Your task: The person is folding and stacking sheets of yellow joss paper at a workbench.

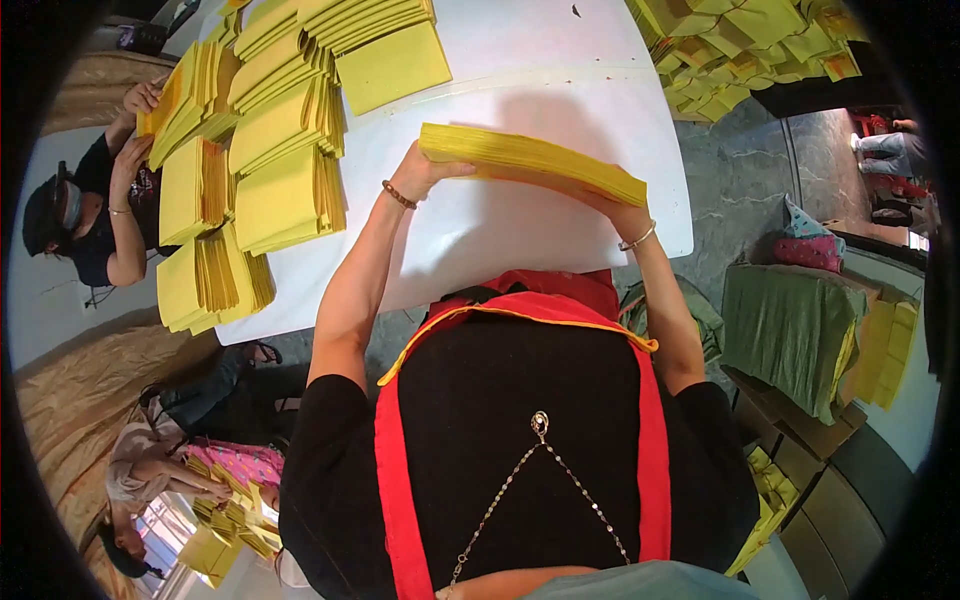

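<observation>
A thick stack of yellow paper sheets point(530, 155) is held up over the white table, its long edge slanting down to the right. My left hand point(428, 172) grips its left end, with the thumb along the near side. At the right end my right hand point(622, 212) is closed around the corner, its fingers partly hidden by the paper. Left of my left hand, folded yellow paper bundles point(285, 195) stand in overlapping rows. One flat yellow bundle point(395, 70) lies at the near end of the far row.
The white table point(600, 110) ends in a rounded corner at right. More yellow bundles point(740, 40) are heaped beyond it. A co-worker point(90, 210) handles bundles at the left; another person point(150, 470) sits at lower left. A green cloth-covered pile point(785, 325) stands on the right.
</observation>
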Motion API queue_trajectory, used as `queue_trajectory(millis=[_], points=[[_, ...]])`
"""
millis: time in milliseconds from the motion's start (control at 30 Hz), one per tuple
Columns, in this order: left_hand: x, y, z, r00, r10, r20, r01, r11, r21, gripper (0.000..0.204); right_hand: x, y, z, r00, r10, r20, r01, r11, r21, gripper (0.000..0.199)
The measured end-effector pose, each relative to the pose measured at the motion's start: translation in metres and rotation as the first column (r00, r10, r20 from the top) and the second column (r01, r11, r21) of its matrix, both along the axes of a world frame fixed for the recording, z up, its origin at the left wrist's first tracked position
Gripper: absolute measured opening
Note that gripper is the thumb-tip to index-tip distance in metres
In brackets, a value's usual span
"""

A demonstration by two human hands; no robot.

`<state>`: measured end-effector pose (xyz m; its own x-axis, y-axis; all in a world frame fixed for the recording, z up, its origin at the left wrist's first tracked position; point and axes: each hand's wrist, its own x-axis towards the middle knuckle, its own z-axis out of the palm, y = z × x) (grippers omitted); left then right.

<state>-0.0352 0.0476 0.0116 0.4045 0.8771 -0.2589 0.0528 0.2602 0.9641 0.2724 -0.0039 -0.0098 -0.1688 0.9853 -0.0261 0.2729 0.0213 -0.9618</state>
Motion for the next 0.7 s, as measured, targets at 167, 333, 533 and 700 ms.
queue_trajectory(millis=[167, 333, 533, 700], points=[[0.013, 0.010, 0.007, 0.998, -0.021, 0.057, 0.013, 0.991, 0.135, 0.037, 0.006, 0.008, 0.015, 0.998, -0.062, 0.025, 0.059, 0.994, 0.096, 0.034], [0.016, 0.012, -0.007, 0.978, -0.134, 0.158, 0.105, 0.979, 0.177, 0.044, 0.015, 0.017, -0.039, 0.965, 0.008, 0.263, -0.120, 0.903, 0.412, 0.026], [0.001, 0.000, -0.009, 1.000, -0.004, -0.015, 0.006, 0.993, 0.121, 0.049, -0.003, -0.002, 0.007, 0.966, 0.003, -0.258, 0.023, 0.995, 0.098, 0.032], [0.017, 0.021, 0.015, 0.999, -0.036, 0.022, 0.033, 0.991, 0.130, 0.048, -0.012, -0.013, 0.012, 0.867, -0.203, -0.456, 0.055, 0.947, -0.317, 0.035]])
